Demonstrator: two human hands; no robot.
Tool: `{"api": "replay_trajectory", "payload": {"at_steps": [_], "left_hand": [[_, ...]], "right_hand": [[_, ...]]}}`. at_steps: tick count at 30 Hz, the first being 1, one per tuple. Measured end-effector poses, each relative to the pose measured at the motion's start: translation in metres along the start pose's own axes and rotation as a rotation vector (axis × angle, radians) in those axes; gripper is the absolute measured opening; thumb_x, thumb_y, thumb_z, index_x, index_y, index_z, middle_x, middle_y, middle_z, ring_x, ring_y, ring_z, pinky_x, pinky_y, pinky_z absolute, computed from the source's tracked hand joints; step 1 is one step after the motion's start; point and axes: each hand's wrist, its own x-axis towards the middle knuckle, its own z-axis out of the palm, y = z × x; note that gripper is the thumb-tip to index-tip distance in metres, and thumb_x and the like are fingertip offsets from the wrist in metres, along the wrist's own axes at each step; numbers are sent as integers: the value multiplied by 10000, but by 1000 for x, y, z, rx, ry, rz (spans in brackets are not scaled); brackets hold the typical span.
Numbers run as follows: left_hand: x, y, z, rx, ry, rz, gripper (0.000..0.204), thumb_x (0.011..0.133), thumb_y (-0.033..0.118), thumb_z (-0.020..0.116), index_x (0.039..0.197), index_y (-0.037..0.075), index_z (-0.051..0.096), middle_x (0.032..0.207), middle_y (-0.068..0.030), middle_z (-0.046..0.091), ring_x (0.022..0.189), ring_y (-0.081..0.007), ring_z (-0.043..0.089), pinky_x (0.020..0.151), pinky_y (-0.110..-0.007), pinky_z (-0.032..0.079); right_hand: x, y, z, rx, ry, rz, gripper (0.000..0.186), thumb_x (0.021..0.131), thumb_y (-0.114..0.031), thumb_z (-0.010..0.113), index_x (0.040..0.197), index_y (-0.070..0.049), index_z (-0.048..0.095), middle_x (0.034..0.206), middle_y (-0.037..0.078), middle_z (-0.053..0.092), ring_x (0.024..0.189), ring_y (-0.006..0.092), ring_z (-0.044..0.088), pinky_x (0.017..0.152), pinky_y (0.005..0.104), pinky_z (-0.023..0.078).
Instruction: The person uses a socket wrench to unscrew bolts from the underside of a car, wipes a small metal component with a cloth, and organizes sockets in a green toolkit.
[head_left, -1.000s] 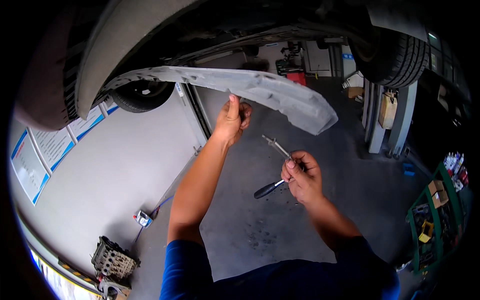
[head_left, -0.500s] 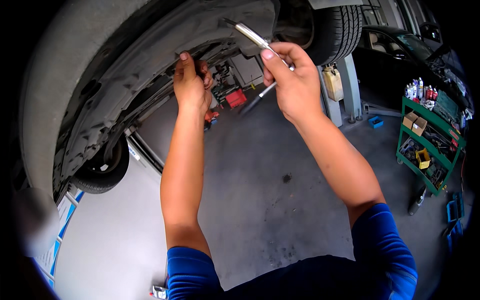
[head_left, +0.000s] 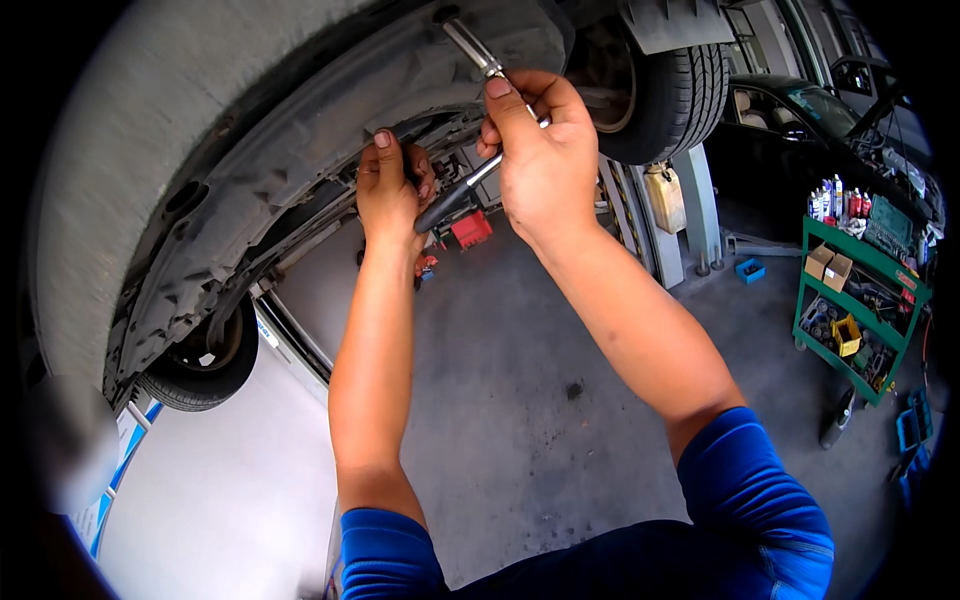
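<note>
My right hand (head_left: pixel 548 150) grips a ratchet wrench (head_left: pixel 486 172) near its head, thumb and fingers closed around it. A long shiny socket (head_left: pixel 468 48) points up and left from the wrench, its tip at a dark recess in the car's plastic undercover (head_left: pixel 330 150). The black handle slopes down to beside my left wrist. My left hand (head_left: pixel 388 195) is raised below the undercover, thumb up and fingers curled in. What those fingers hold, if anything, is hidden.
The raised car's front wheel (head_left: pixel 670 100) is at upper right, another tyre (head_left: pixel 205 365) at left. A lift post (head_left: pixel 698 190) carries a yellowish bottle (head_left: pixel 665 185). A green tool cart (head_left: pixel 850 290) stands at right, with a dark car (head_left: pixel 770 120) behind. A blue tray (head_left: pixel 750 270) lies on the floor.
My right hand has moved left and slightly up; the socket's tip has risen to the undercover recess. The wrench handle has swung toward my left wrist. My left hand has lowered a little.
</note>
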Motion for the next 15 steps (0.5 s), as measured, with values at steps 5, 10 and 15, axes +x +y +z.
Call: {"api": "replay_trajectory", "payload": {"at_steps": [5,10,15], "left_hand": [[12,11,-8,92,-40,-22,365,925,430,483,790,96,429,591,-33,455,422,-87,362,379,-220,252],[12,25,-10,264,1,-146,383,926,439,480,918,62,546,576,-8,447,436,-76,357,394,-214,252],[7,45,-12,520,-9,-192,425,937,412,472,929,22,643,562,29,445,455,-57,356,429,-210,273]], "right_hand": [[-2,12,9,-99,76,-143,150,885,-104,586,937,12,506,772,50,536,588,82,501,517,231,446],[5,30,4,-533,105,-531,146,849,-76,598,896,40,522,780,101,573,682,168,567,613,319,455],[-5,4,14,-89,47,-1,164,867,-81,565,949,42,492,803,91,550,686,142,561,575,295,456]]}}
